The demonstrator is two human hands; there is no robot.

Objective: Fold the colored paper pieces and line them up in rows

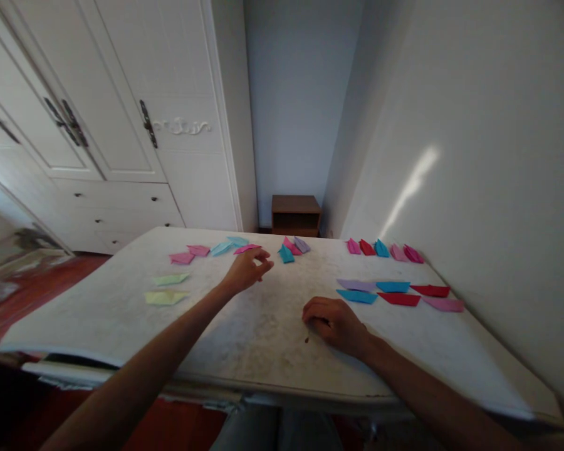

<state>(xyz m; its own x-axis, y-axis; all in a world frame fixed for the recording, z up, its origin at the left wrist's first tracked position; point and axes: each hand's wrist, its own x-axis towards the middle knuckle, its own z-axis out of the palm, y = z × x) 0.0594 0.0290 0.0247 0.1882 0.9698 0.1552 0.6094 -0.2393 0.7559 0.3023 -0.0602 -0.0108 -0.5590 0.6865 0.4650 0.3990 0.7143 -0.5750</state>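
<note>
My left hand is over the far middle of the table, fingers bent and apart with nothing visible between them. A magenta folded paper boat lies right behind its knuckles; I cannot tell whether they touch. Just to its left are light blue paper boats. To the right of the fingertips sits a small cluster with a teal paper boat, a pink one and a lavender one. My right hand rests on the tabletop, its fingers curled in and no object showing in them.
On the white table, pink boats and yellow-green boats lie at left. Two rows of coloured boats and a back row lie at right. A white wardrobe, a wall and a brown cabinet stand beyond.
</note>
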